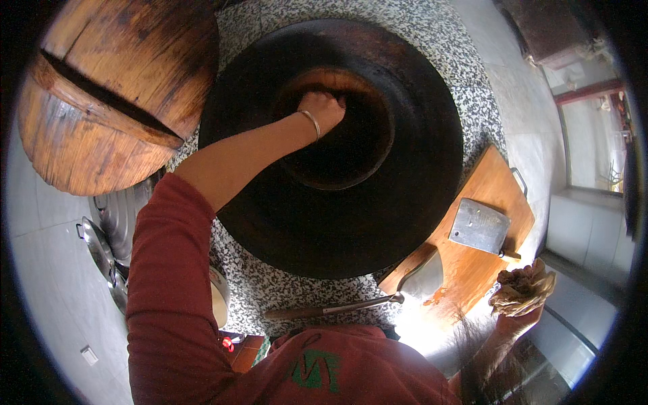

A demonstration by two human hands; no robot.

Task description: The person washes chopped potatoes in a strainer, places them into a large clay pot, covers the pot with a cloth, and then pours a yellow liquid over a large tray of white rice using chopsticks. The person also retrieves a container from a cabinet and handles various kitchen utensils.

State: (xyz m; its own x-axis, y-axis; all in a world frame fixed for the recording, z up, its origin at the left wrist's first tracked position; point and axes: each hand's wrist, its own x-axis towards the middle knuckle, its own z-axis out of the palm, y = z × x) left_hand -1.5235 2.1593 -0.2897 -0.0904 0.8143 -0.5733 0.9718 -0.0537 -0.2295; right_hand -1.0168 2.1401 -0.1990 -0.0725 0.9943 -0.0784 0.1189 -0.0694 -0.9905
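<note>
My left hand [323, 112], with a bangle at the wrist, reaches over the middle of a large dark wok [314, 228] set in a speckled stone counter. Its fingers are curled down and partly hidden, so whether it holds anything does not show. Out to the right, my right hand [521, 320] holds a crumpled brownish bundle with dark, clumpy stuff on top [524, 288]. Nearest to that hand is a wooden cutting board [476, 273] with a metal cleaver [480, 226] lying flat on it. A long-handled spatula [354, 305] rests below the wok, its blade over the board.
A large round wooden lid [101, 121] with a crossbar stands at the upper left. Below it are metal lids [96, 245] and a pale bowl [219, 298], partly behind my left arm. The speckled counter [283, 288] surrounds the wok. A window [590, 147] is at the far right.
</note>
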